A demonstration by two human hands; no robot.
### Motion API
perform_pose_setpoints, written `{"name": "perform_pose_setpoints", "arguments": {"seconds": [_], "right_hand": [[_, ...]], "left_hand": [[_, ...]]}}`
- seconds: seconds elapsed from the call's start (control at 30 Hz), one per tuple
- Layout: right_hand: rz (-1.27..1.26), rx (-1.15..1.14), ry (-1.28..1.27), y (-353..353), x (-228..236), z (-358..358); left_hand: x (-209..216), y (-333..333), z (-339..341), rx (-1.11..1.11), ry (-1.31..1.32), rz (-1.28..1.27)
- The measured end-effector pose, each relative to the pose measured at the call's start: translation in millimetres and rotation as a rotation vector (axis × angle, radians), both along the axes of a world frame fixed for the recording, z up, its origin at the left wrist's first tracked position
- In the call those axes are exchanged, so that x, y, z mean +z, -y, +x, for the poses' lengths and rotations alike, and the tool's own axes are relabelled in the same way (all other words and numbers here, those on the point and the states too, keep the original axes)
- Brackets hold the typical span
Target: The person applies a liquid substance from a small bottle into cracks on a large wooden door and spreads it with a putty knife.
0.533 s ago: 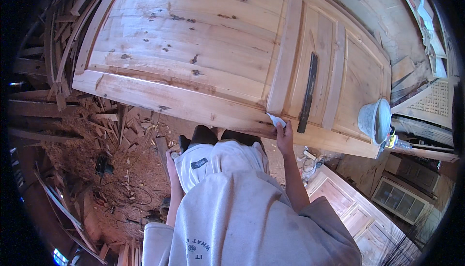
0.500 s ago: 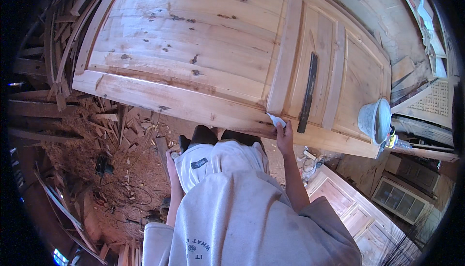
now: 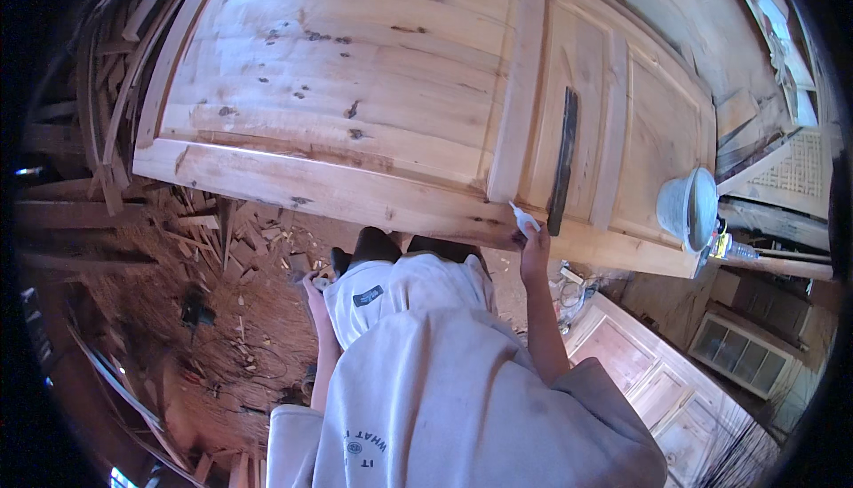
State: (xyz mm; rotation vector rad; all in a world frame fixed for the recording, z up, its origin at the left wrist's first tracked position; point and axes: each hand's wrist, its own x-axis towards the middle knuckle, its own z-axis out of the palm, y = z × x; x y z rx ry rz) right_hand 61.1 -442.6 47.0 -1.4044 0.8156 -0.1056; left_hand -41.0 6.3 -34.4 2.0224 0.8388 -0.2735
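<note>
My right hand is closed around a small white squeeze bottle with a narrow nozzle. The nozzle tip points up and left, at the near rail of a large pale wooden panelled door, close to the foot of a cross rail; whether it touches cannot be told. Just right of the bottle, a dark narrow strip lies across the door. My left hand hangs low beside my left thigh, fingers curled, with something small and pale at them that I cannot make out.
A whitish bucket stands on the door's right end, with a clear plastic bottle beside it. Scrap wood is piled at the left. Offcuts and sawdust cover the floor. Another panelled door lies at the lower right.
My right hand has shifted slightly to the right with the squeeze bottle, along the door's near edge. My left hand has hardly moved.
</note>
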Motion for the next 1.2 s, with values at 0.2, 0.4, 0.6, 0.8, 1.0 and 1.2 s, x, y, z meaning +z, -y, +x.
{"name": "perform_pose_setpoints", "arguments": {"seconds": [0.2, 0.4, 0.6, 0.8, 1.0, 1.2], "right_hand": [[0.325, -0.127, 0.019, 21, 16, -12], [0.457, -0.205, 0.041, 26, 38, -25], [0.237, 0.031, 0.058, 17, 39, -29], [-0.132, 0.318, 0.055, 5, -3, -11], [-0.548, 0.505, -0.023, -4, 1, 7], [-0.497, 0.485, -0.04, 1, -2, 9]], "left_hand": [[66, 33, 35, 0.136, 0.148, 0.041], [78, 29, 53, 0.414, 0.332, 0.025], [104, 47, 83, 0.388, 0.467, 0.127], [107, 49, 66, 0.435, 0.444, 0.027], [71, 39, -3, 0.58, 0.299, 0.007], [48, 31, -34, 0.795, 0.234, -0.021]]}}
